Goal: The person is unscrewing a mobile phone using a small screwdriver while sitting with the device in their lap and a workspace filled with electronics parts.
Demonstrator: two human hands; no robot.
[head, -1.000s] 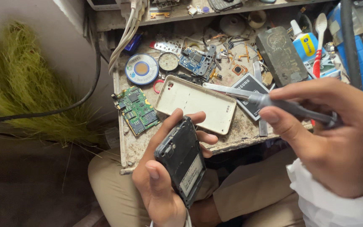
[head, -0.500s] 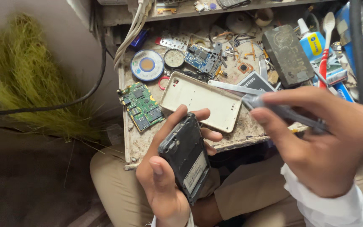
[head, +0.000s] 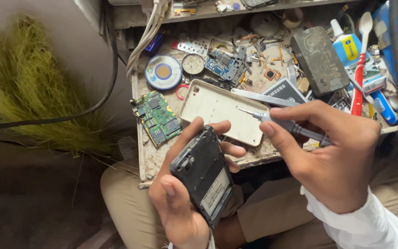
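— Black phone body (head: 203,177), back off, sits clamped in the left hand (head: 180,198), thumb on its near edge, fingers round the far side. It's held over the lap, just in front of the workbench (head: 143,157).

— Any change vs a sec ago?

— Yes: the right hand (head: 332,161), pinched shut on the small screwdriver (head: 282,123), has dropped lower and closer to the phone. Tip's above the cream back cover (head: 217,110) on the bench, not touching the phone yet.

— Which screw?

— Can't tell, too small. Prob. lining up on the top end. Green circuit board (head: 156,117) lies apart, left of the cover.
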